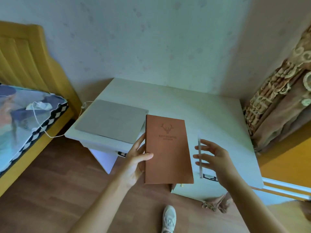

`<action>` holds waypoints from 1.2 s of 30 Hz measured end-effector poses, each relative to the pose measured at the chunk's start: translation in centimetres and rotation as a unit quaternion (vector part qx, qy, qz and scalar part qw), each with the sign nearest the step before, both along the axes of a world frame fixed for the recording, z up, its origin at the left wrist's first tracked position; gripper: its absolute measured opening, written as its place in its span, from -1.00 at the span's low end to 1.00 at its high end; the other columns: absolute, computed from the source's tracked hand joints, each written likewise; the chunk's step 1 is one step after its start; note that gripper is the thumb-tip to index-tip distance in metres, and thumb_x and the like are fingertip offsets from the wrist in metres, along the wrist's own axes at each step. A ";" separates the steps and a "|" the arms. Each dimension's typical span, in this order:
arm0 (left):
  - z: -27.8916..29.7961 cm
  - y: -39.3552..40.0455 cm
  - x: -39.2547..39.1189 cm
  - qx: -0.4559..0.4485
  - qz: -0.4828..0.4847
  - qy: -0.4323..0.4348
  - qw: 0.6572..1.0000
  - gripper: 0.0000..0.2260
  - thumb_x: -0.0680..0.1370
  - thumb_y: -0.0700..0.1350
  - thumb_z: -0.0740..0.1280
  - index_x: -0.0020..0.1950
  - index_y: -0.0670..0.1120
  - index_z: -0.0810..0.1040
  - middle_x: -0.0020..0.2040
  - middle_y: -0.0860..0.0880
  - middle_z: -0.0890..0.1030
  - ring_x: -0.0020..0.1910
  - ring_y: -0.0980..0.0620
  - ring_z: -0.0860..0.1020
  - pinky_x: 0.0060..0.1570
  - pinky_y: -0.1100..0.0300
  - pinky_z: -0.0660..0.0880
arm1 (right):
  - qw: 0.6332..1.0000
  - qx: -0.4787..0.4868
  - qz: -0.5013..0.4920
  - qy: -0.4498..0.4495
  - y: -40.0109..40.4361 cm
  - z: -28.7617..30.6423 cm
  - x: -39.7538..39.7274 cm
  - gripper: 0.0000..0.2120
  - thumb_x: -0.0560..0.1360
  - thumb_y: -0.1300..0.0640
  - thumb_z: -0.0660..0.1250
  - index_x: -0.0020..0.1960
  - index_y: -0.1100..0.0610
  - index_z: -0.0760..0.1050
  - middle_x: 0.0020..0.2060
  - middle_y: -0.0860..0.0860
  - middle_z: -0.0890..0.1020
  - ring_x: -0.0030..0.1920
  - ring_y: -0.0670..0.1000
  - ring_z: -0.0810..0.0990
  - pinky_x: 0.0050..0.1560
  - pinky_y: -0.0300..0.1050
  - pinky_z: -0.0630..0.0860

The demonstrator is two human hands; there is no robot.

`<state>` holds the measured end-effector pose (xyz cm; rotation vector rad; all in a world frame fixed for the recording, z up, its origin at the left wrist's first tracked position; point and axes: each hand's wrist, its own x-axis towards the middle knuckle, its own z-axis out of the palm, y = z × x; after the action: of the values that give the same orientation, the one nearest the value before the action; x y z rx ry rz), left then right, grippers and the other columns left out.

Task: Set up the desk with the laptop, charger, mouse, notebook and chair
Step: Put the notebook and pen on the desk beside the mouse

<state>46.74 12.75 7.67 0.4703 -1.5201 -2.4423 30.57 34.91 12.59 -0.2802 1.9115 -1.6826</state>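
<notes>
My left hand (135, 163) grips a brown notebook (168, 148) with a deer emblem by its left edge, holding it flat over the front edge of the white desk (202, 111). My right hand (217, 158) is just right of the notebook, fingers spread, with a thin pale pen (199, 137) standing upright across its fingertips. A closed grey laptop (111, 120) lies on the desk's left part. The white charger (40, 105) rests on the bed, and its cable (37, 122) runs toward the laptop's back corner. No mouse or chair is visible.
A bed (20, 125) with a patterned cover and yellow headboard (25, 52) stands left of the desk. Patterned curtains (277, 106) hang at the right. The desk has drawers with dark handles (209, 177). My shoe (169, 217) is on the wooden floor.
</notes>
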 end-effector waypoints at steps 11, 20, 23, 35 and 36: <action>-4.7 -4.0 -17.3 0.100 0.013 -0.123 0.987 -0.35 0.36 -0.33 0.40 0.35 0.17 0.43 0.22 -0.05 0.61 0.19 -0.12 0.58 0.06 0.01 0.53 | 0.994 0.086 -0.047 -0.053 -5.7 -7.7 -16.5 -0.56 0.42 0.52 0.28 0.24 0.21 0.45 -0.07 0.13 0.60 -0.26 0.10 0.68 -0.33 -0.07 0.63; -10.5 -7.0 -24.8 0.101 -0.013 -0.196 0.975 -0.31 0.40 -0.42 0.37 0.39 0.15 0.39 0.26 -0.01 0.59 0.19 -0.04 0.58 0.15 -0.02 0.51 | 0.979 0.175 -0.086 -0.055 -8.8 -14.2 -21.7 -0.52 0.40 0.51 0.30 0.25 0.17 0.47 -0.10 0.10 0.61 -0.24 0.12 0.66 -0.16 0.11 0.64; -12.0 -8.2 -25.4 0.040 -0.019 -0.229 0.972 -0.30 0.38 -0.42 0.41 0.40 0.12 0.39 0.24 0.04 0.60 0.15 0.03 0.60 0.10 0.08 0.55 | 0.971 0.214 -0.101 -0.041 -9.5 -15.6 -22.7 -0.49 0.38 0.50 0.30 0.25 0.12 0.49 -0.12 0.05 0.63 -0.23 0.16 0.65 -0.09 0.17 0.63; -12.6 -7.2 -27.3 -0.481 -0.041 -0.277 0.831 -0.42 0.45 -0.19 0.43 0.44 -0.10 0.34 0.25 -0.09 0.44 0.25 -0.05 0.42 0.16 0.18 0.42 | 0.899 0.404 -0.034 0.168 -11.3 -17.8 -22.3 -0.72 0.48 0.26 0.28 0.16 0.09 0.58 -0.02 0.10 0.58 -0.22 0.13 0.61 -0.25 -0.05 0.55; -12.8 -7.1 -27.3 -0.516 -0.057 -0.265 0.812 -0.42 0.49 -0.17 0.41 0.47 -0.09 0.29 0.34 -0.06 0.36 0.32 0.00 0.35 0.17 0.23 0.39 | 0.892 0.416 -0.018 0.177 -11.3 -17.9 -22.2 -0.73 0.49 0.26 0.28 0.16 0.10 0.58 0.00 0.11 0.56 -0.21 0.15 0.61 -0.21 -0.03 0.56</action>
<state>19.46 5.66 -5.16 0.8318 -2.8144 -1.1780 8.41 23.62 -5.32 -0.2083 2.7202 -0.7146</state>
